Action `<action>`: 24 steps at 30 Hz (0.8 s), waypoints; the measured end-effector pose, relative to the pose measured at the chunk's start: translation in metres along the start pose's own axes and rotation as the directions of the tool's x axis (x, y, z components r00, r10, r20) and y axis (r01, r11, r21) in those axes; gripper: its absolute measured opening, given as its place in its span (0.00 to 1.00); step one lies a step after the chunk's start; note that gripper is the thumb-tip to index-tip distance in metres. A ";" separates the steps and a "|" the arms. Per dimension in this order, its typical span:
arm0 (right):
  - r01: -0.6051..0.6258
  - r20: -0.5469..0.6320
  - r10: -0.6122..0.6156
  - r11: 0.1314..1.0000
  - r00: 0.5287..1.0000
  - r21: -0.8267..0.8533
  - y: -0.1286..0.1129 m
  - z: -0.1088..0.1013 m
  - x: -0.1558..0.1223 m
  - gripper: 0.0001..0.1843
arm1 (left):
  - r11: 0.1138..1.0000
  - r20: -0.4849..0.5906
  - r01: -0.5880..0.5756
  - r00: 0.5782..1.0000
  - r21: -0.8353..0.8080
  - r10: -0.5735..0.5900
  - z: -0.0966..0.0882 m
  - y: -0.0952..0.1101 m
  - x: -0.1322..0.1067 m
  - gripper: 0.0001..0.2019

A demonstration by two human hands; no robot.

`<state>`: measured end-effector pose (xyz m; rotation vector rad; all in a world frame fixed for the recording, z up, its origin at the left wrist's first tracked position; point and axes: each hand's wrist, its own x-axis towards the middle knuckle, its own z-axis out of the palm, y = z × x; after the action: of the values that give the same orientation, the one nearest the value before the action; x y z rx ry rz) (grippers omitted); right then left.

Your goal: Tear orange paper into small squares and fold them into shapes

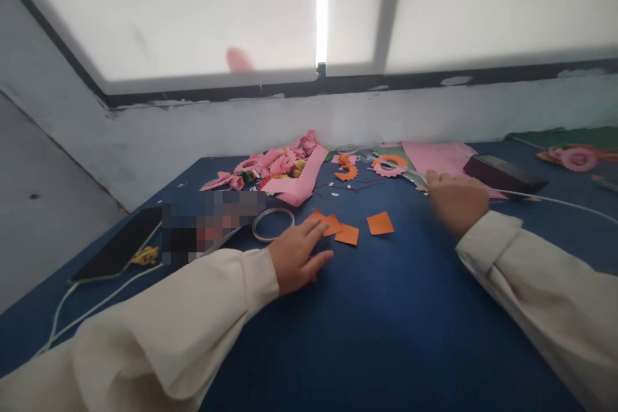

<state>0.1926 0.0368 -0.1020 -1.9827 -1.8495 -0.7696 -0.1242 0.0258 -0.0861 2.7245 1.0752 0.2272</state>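
My left hand (298,254) lies flat on the blue table (386,322), fingers spread, fingertips touching an orange paper piece (328,224). Two more orange paper squares (380,223) lie just right of it. A roll of clear tape (273,224) sits just left of my fingers. My right hand (454,201) is farther back at the right, blurred, fingers curled downward near a pink paper sheet (437,158); I cannot see whether it holds anything.
A heap of pink paper scraps (280,170) lies at the back by the wall. Orange and pink cut-out shapes (389,165) lie beside it. A dark box (502,174) with a white cable sits back right. A phone (118,248) with a cable lies at the left edge.
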 end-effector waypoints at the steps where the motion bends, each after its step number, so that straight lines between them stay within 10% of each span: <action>1: -0.023 0.018 0.023 1.000 1.000 0.008 0.006 0.007 -0.001 0.15 | 1.000 0.011 -0.017 1.000 0.007 0.017 0.007 0.001 -0.002 0.25; 8: 0.154 0.024 -0.163 0.963 0.986 0.223 -0.029 0.006 -0.007 0.20 | 0.998 -0.012 -0.057 0.998 0.030 0.058 0.021 0.005 -0.001 0.25; 13: 0.497 0.034 -0.590 0.708 0.807 0.502 -0.091 -0.010 -0.026 0.26 | 0.998 -0.067 -0.062 0.996 0.032 0.064 0.023 0.005 0.003 0.23; 19: 0.451 0.023 -0.598 0.628 0.801 0.634 -0.094 -0.004 -0.031 0.23 | 0.988 -0.131 0.128 0.985 0.084 -0.116 0.006 0.012 0.001 0.23; 24: 0.433 -0.011 -0.583 0.591 0.813 0.681 -0.089 0.000 -0.027 0.17 | 0.939 0.074 0.197 0.971 0.282 -0.226 -0.030 0.037 -0.018 0.18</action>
<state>0.1047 0.0241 -0.1289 -1.0999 -2.4209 0.0440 -0.1198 -0.0092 -0.0492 2.7827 1.4523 -0.1063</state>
